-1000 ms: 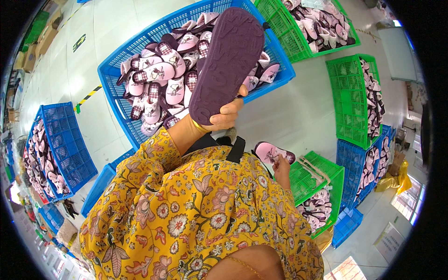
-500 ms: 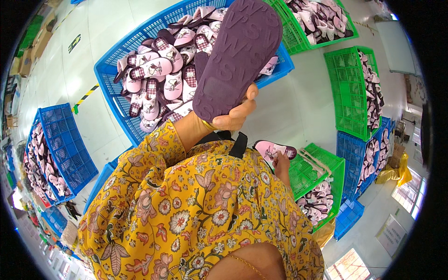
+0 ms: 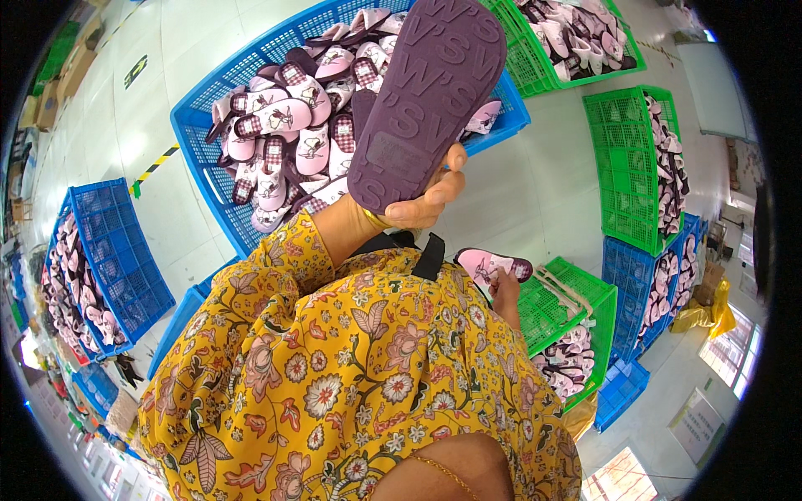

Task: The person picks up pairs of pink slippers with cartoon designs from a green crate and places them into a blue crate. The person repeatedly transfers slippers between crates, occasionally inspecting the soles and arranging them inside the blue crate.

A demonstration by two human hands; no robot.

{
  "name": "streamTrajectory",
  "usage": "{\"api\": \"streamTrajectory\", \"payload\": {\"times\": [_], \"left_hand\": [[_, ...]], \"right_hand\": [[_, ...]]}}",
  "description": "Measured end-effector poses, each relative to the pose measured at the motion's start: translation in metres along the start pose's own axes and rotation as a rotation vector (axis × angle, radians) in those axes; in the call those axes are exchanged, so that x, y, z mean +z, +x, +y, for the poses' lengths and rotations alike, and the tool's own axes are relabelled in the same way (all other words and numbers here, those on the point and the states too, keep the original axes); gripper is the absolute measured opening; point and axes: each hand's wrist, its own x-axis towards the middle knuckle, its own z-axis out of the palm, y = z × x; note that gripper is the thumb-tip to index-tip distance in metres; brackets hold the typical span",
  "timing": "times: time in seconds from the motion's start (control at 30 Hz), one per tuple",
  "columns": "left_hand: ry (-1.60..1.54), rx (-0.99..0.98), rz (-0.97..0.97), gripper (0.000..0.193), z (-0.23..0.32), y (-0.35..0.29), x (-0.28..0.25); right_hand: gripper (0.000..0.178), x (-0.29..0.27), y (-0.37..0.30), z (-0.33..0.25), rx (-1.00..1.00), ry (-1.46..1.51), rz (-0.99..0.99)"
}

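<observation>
A purple slipper [image 3: 426, 100] is held up close, its embossed sole facing me. My left hand [image 3: 430, 196] is wrapped round its lower right edge, with the fingertips showing; the upper of this slipper is hidden. Lower and to the right, my right hand [image 3: 504, 288] pinches a pink slipper [image 3: 480, 264] with a dark checked lining and a printed figure on its upper. Behind the purple slipper stands a big blue basket [image 3: 199, 159], heaped with pink slippers [image 3: 280, 117] of the same kind.
Green crates [image 3: 618, 167] of slippers stand along the right, one [image 3: 601, 334] by my right arm. Beyond them are blue crates [image 3: 622, 259]. At the left is another blue crate [image 3: 125, 259] of slippers. Yellow-black tape [image 3: 156, 169] marks the pale floor.
The purple slipper has tilted slightly in my left hand, and its sole catches the light differently. My right hand and the pink slipper have hardly moved.
</observation>
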Motion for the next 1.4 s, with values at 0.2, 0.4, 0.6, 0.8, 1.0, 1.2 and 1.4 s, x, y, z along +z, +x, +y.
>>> {"api": "streamTrajectory", "payload": {"times": [0.2, 0.4, 0.6, 0.8, 1.0, 1.2, 1.4], "left_hand": [[0.005, -0.006, 0.012, 0.059, -0.001, 0.002, 0.002], [0.021, -0.011, 0.043, 0.058, -0.001, 0.002, 0.003], [0.014, -0.024, 0.082, 0.057, 0.0, 0.0, 0.002], [0.06, -0.053, 0.119, 0.056, 0.004, -0.005, -0.006], [0.271, 0.067, 0.425, 0.055, 0.008, -0.02, -0.001], [0.25, 0.057, 0.407, 0.063, 0.009, -0.027, -0.006], [0.337, 0.135, 0.521, 0.064, 0.005, -0.029, 0.004]], "right_hand": [[0.01, 0.003, -0.001, -0.005, 0.016, -0.007, 0.019], [0.011, 0.001, 0.006, -0.002, 0.019, 0.012, 0.012], [0.012, 0.009, 0.006, -0.026, -0.021, 0.217, -0.016], [0.01, 0.049, -0.016, -0.098, 0.004, 0.559, -0.233], [0.02, 0.077, -0.038, -0.134, 0.112, 1.008, -1.201], [0.039, 0.108, -0.105, -0.164, 0.108, 1.033, -0.746], [0.041, 0.093, -0.113, -0.156, -0.016, 0.956, -0.861]]}}
